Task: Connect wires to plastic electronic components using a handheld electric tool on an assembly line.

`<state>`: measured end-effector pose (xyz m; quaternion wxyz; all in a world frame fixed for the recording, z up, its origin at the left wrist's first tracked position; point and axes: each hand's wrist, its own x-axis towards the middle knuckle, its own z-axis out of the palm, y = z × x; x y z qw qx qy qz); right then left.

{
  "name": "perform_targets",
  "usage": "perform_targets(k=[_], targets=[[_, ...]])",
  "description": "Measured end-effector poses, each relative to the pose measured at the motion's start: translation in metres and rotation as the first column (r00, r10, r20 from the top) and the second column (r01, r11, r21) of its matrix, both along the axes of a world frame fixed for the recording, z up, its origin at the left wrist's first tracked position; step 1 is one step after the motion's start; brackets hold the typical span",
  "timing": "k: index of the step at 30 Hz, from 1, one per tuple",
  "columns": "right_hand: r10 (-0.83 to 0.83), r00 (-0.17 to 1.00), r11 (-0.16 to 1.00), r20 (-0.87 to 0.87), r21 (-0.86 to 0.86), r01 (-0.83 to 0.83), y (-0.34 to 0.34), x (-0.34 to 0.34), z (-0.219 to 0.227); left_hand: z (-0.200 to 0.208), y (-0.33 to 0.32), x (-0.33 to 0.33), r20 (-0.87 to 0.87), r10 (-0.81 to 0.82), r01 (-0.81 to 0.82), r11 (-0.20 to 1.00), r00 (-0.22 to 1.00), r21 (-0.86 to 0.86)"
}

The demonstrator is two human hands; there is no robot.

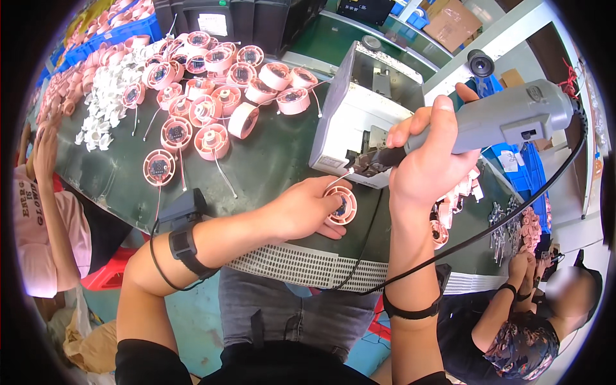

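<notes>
One tool (507,115), seemingly one ring (344,205).

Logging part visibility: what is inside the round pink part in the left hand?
Inside the pink part, a dark piece is partly visible. The left hand covers some of the opening; whatever lies beneath, and the underside, cannot be seen.

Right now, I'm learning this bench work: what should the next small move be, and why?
Probably swing the grey power screwdriver from the screw feeder over to the pink round housing: the right hand has the driver's nose at the feeder's front, and the left hand holds the housing close by. Whether a screw is loaded, I can't tell.
</notes>
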<state>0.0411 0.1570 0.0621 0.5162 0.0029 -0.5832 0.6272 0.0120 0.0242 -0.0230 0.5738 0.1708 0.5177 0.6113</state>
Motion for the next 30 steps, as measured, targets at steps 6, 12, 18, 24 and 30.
perform_targets(k=[6,12,18,24,30], targets=[[0.005,1.000,0.999,0.025,0.043,-0.006,0.000,0.003,-0.002,0.001,0.001,0.001,-0.008,0.006,-0.006,1.000,1.000,0.001],[0.105,0.987,0.994,0.123,0.021,-0.108,-0.016,0.034,-0.017,-0.007,0.000,0.002,-0.013,0.048,-0.048,0.999,0.999,0.020],[0.160,0.986,0.973,0.054,-0.177,-0.148,-0.032,0.043,-0.033,0.000,-0.001,0.002,-0.051,0.069,-0.069,0.998,0.996,0.014],[0.179,0.982,0.969,0.065,-0.184,-0.164,-0.029,0.043,-0.035,0.002,0.003,0.004,-0.051,0.068,-0.067,0.998,0.996,0.006],[0.174,0.979,0.974,0.110,-0.168,-0.154,-0.030,0.041,-0.042,-0.002,0.004,0.003,-0.051,0.066,-0.067,0.998,0.996,-0.005]])
